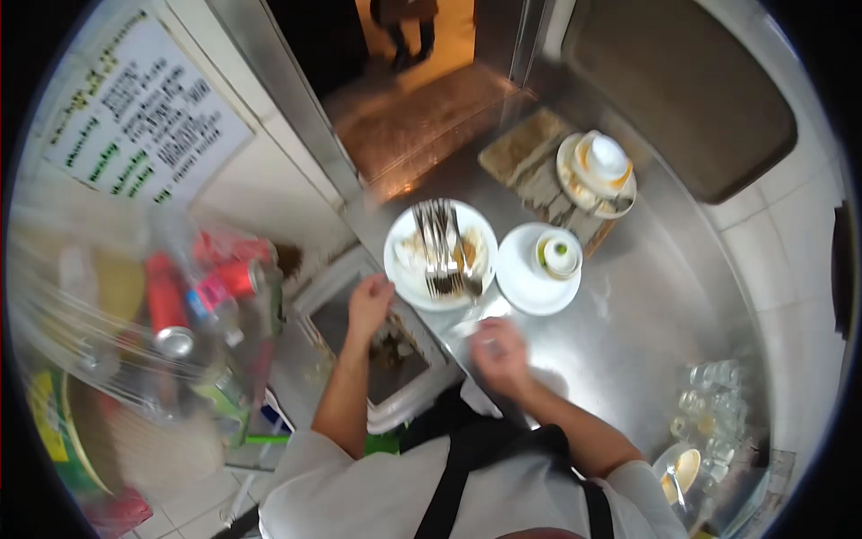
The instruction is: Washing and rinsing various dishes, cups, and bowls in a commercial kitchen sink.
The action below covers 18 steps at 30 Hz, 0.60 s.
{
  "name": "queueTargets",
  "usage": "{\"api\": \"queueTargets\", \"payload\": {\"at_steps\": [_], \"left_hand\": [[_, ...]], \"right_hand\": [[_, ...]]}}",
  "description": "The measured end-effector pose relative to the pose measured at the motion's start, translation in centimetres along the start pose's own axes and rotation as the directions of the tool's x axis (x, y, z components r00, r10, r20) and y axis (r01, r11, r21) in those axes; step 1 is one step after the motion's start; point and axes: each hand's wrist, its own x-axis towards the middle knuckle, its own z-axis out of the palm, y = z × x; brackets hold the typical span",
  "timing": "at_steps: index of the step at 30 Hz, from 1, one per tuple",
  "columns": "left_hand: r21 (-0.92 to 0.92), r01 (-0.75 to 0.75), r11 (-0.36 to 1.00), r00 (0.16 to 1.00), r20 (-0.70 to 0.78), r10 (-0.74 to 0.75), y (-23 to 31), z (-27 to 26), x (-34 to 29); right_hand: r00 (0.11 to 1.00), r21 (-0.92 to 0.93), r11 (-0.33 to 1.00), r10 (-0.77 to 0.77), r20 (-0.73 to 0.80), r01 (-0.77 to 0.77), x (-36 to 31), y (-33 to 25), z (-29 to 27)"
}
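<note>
On the steel counter (646, 296), a white plate (401, 260) carrying several forks (438, 247) and food scraps is sitting just past both hands. The left hand (369, 304) is resting at the plate's 8 o'clock edge, fingers curled toward the rim; whether it is gripping the rim I cannot tell. The right hand (499, 355) is hovering at the plate's 5 o'clock, blurred, its grip unreadable. A white bin (409, 409) holding scraps is lying under the left forearm. At the plate's 3 o'clock a second plate (521, 278) is bearing a small cup (561, 254). Stacked dishes (600, 171) are standing at 1 o'clock. Cans (171, 305) are showing in a bag at 9 o'clock.
</note>
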Motion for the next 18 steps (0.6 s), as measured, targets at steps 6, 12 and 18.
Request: {"api": "queueTargets", "payload": {"at_steps": [6,12,18], "left_hand": [[-0.147,-0.011,0.989,0.986,-0.166,-0.014,1.2,-0.9,0.5],[-0.174,-0.083,0.981,0.996,0.016,0.087,1.4,0.6,4.0],[-0.083,0.034,0.996,0.999,0.018,-0.032,2.1,2.7,3.2]], "right_hand": [[0.875,0.089,0.995,-0.013,0.483,-0.035,2.8,-1.8,5.4],[0.640,0.056,0.674,0.668,0.380,-0.736,-0.2,3.3,2.6],[0.443,0.451,0.275,0.837,0.322,-0.849,-1.2,2.8,-0.5]]}}
